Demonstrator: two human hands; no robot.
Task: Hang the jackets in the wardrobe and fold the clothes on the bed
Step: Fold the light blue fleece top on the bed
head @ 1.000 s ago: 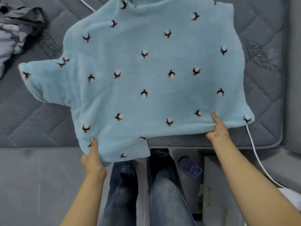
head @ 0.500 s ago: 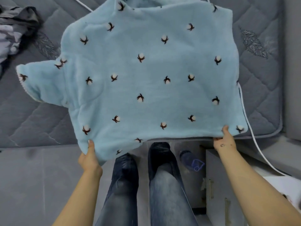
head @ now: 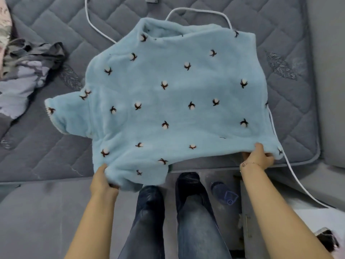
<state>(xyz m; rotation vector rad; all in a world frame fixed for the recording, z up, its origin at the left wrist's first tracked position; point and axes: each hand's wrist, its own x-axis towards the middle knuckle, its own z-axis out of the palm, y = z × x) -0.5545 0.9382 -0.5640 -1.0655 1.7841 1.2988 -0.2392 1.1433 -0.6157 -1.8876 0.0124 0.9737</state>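
Blue fleece top [head: 179,101], dotted with small white-and-brown cotton-boll motifs, lies spread across the grey quilted mattress [head: 56,146], collar at the far end, hem toward the person and hanging a little past the bed's near edge. One short sleeve juts out to the left; the opposite side appears folded in, though how far cannot be told. Left hand [head: 102,182] grips the near left corner of the hem, thumb on top and fingers curled beneath the cloth. Right hand [head: 258,156] pinches the near right corner of the hem, thumb on top, fingers tucked under; a thin bracelet [head: 248,163] circles its wrist. The two hands are well apart, each closed on its own corner of the top. White cable [head: 197,11] loops over the mattress beyond the collar, passes under the top, runs down along its right edge and off the bed toward the lower right. Crumpled grey and lilac clothes [head: 26,71] sit in a heap on the mattress at far left, apart from the top. Below the bed edge stand the person's legs in dark jeans [head: 196,221], with dark shoes [head: 188,184]. Blue slipper [head: 223,193] lies on the floor just right of the shoes, beside a pale cabinet [head: 248,221] with a slim handle.
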